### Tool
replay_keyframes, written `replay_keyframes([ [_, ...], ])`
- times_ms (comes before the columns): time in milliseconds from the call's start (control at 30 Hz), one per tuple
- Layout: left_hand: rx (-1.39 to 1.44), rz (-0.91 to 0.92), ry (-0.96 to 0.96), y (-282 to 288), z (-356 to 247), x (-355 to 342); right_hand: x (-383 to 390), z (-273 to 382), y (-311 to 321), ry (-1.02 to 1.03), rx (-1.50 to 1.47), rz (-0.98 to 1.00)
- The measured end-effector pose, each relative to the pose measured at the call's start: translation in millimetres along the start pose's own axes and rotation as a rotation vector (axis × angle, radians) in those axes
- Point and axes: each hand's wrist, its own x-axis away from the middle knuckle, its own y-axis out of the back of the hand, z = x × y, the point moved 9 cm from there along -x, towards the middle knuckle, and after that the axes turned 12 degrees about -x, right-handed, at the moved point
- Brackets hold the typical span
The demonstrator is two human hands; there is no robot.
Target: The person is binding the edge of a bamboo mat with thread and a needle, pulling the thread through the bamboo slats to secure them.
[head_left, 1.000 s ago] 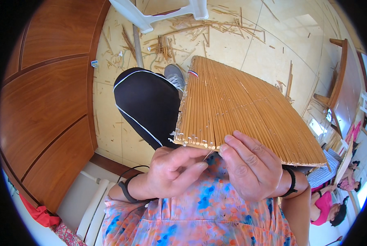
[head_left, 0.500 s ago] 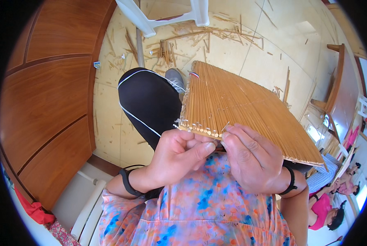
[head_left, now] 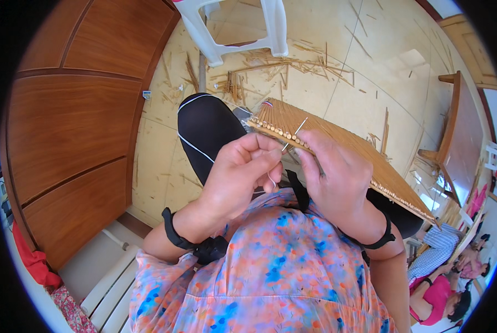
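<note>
A mat of thin brown sticks (head_left: 337, 133) slopes across my lap, its bound edge of round stick ends facing me. A thin metal needle (head_left: 301, 126) stands slanted at that edge, passing between the sticks. My left hand (head_left: 237, 172) is closed, thumb and index finger pinched at the needle's lower end. White thread hangs in a small loop (head_left: 272, 180) below those fingers. My right hand (head_left: 337, 175) grips the mat's edge just right of the needle, index finger on top and thumb beneath. A red-and-white tie (head_left: 267, 104) shows at the mat's far corner.
Loose sticks and splinters (head_left: 243, 77) litter the tiled floor. A white plastic stool (head_left: 243, 47) stands ahead, a wooden cabinet (head_left: 82, 127) at left. White cord (head_left: 196, 149) runs around my black-clad knee. A wooden bench (head_left: 454, 139) and people (head_left: 437, 294) are at right.
The mat's near edge has tipped up, so its top looks flatter. Both hands have risen with it. More of the needle shows, and the thread loop has come into sight below my left hand.
</note>
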Motion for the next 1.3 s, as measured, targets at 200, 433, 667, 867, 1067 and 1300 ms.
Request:
replay_keyframes([
  [200,-0.047,0.000,-0.033,-4,-7,0,-2,-4,5,0.052,-0.029,-0.038],
  [433,-0.001,-0.028,-0.065,-11,1,-5,3,-6,8,0.098,-0.020,-0.082],
  [667,0.142,-0.124,-0.014,-16,9,-6,6,-7,3,0.042,-0.008,-0.043],
  [867,-0.071,-0.071,0.046,-26,-4,3,-1,-20,25,0.098,-0.053,-0.008],
  [1067,-1.369,-0.655,-0.648,-28,-101,100,8,-41,61,0.231,-0.090,0.145],
  [1300,-1.190,-0.357,-0.922,-61,-111,74,40,-37,67,0.295,-0.139,0.250],
])
